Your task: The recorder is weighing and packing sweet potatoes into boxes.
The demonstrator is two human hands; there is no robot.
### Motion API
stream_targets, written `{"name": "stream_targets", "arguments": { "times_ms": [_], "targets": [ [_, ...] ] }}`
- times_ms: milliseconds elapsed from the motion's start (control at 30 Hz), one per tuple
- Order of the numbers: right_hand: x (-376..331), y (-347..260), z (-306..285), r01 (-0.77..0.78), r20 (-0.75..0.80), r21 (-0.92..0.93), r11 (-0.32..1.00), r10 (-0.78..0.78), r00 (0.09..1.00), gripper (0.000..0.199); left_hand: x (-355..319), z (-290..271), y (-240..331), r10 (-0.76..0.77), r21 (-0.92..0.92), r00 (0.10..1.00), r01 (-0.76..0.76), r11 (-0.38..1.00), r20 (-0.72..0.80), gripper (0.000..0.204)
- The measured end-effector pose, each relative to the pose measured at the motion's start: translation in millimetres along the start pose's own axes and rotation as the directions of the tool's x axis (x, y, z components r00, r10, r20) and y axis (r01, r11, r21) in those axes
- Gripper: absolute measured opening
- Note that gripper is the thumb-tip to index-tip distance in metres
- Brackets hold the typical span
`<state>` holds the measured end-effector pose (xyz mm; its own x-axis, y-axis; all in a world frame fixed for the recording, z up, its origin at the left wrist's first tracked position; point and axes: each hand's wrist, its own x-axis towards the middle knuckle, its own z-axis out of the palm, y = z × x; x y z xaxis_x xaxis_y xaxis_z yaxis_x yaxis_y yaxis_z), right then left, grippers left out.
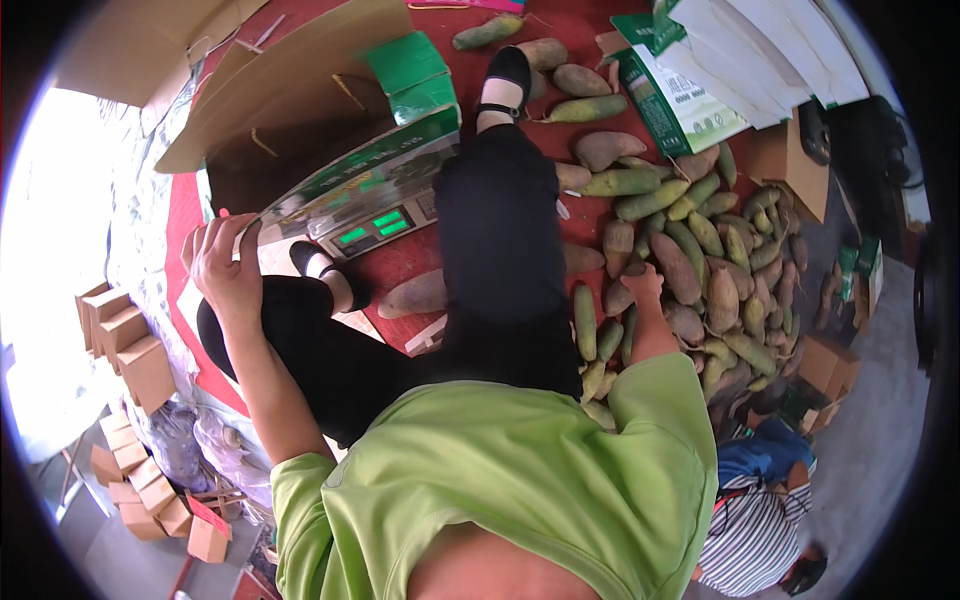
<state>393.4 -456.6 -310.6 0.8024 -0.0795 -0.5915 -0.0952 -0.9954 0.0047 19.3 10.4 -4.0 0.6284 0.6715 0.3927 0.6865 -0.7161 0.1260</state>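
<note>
An open cardboard box (385, 160) with green and white printing stands on a digital scale (385, 228) with lit green displays. My left hand (222, 258) is closed over the box's near left corner, fingers hooked at its edge. To the right, my right hand (643, 284) reaches down to the near side of a large pile of green radishes (652, 200) and thick reddish-brown roots (676, 268). Its fingers are closed round one reddish-brown root (618, 298), partly covered by the hand. My black-trousered legs are between the box and the pile.
Loose roots lie on the red ground sheet (400, 275) beyond my feet. White and green cartons (690, 100) stand at the far right. Small brown boxes (140, 365) are stacked at left. Another person in a striped shirt (750, 540) is at the lower right.
</note>
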Motion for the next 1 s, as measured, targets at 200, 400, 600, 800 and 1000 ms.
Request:
{"name": "stream_targets", "arguments": {
  "times_ms": [200,400,600,800,1000],
  "targets": [
    [-4.6,-0.3,11.4,-0.016,-0.027,0.052,0.999,0.017,0.999,0.087,3.6,-1.9,3.6,0.003,-0.014,1.000,-0.003,1.000,0.008,0.007],
    [-30.5,-7.9,21.7,0.193,-0.052,-0.091,0.977,-0.198,0.979,0.085,1.6,-6.6,3.9,-0.025,-0.030,0.999,0.026,0.999,0.020,0.005],
    [-32.8,-31.9,-3.7,0.378,-0.111,0.043,0.925,-0.371,0.922,0.080,1.2,-12.6,6.7,-0.015,-0.076,0.999,0.018,0.997,0.037,0.004],
    [-60.9,-98.3,-103.9,0.682,-0.384,0.259,0.684,-0.575,0.723,0.071,-4.9,-20.1,7.7,-0.008,-0.118,0.999,0.013,0.993,0.042,0.005],
    [-182.7,-222.4,-224.9,0.763,-0.453,0.551,0.337,-0.648,0.613,0.065,-9.2,-20.7,3.2,-0.004,-0.140,0.998,0.013,0.990,0.062,0.006]
  ]
}}
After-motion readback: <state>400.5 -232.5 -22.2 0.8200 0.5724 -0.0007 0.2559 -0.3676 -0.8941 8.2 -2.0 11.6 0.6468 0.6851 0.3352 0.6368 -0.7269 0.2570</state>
